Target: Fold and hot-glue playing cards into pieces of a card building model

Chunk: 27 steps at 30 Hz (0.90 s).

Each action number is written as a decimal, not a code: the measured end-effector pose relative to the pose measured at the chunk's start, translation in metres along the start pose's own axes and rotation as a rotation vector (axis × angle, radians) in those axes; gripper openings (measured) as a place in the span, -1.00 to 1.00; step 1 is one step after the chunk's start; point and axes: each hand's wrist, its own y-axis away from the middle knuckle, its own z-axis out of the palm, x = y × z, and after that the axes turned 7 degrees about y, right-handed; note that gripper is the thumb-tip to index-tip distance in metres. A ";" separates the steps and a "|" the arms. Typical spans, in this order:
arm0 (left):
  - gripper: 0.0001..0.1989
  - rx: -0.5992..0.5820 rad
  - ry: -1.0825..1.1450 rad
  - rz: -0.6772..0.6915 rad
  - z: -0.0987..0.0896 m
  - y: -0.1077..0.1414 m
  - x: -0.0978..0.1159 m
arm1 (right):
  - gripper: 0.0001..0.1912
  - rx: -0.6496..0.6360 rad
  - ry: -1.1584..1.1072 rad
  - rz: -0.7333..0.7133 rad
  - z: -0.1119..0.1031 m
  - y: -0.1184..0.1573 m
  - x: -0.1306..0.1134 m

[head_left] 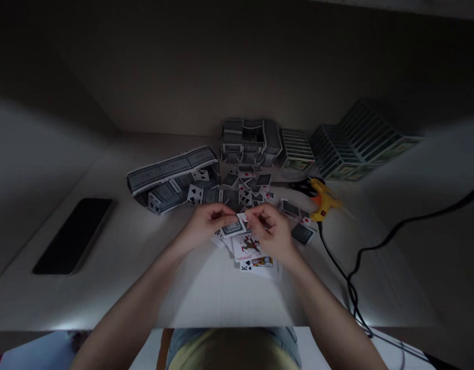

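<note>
Between my two hands, above the middle of the table, is a playing card (234, 228) with its patterned back facing up. My left hand (210, 223) pinches its left side between thumb and fingers. At the card's right end, my right hand (271, 230) grips with thumb and fingertips, where a white edge shows. Just below lie a joker card (247, 247) and a king of spades (262, 263), face up and overlapping other cards. Behind my hands, several loose cards (247, 194) are scattered face up and face down.
A long structure made of cards (171, 169) stands at the left, and a boxy one (250, 141) at the back. Slatted card stacks (339, 149) stand at the back right. A yellow glue gun (325, 200) with a black cable (348, 277) lies right; a phone (74, 236) lies left.
</note>
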 end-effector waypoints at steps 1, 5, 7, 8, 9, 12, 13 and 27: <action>-0.84 -0.005 -0.014 0.003 0.000 0.000 0.001 | -0.91 0.000 0.000 0.001 0.000 0.000 0.000; -0.85 -0.036 -0.017 -0.006 0.002 0.002 0.003 | -0.91 -0.010 0.017 -0.008 0.001 0.001 0.002; -0.85 -0.033 -0.009 -0.009 0.003 0.003 0.005 | -0.91 -0.012 0.016 -0.011 0.001 0.001 0.002; -0.85 -0.027 -0.011 -0.009 0.003 0.004 0.005 | -0.91 -0.013 0.011 -0.010 0.001 0.001 0.002; -0.85 -0.017 -0.015 -0.003 0.004 0.004 0.005 | -0.90 -0.014 0.003 -0.007 0.002 0.001 0.002; -0.84 0.011 -0.017 0.027 0.006 0.006 0.005 | -0.89 -0.019 -0.021 0.003 0.002 0.002 0.001; -0.85 0.023 -0.010 0.033 0.007 0.006 0.005 | -0.89 -0.020 -0.025 0.007 0.002 0.001 0.001; -0.79 0.220 0.287 -0.090 0.025 0.009 0.004 | -0.78 -0.206 -0.111 0.117 -0.007 -0.010 0.000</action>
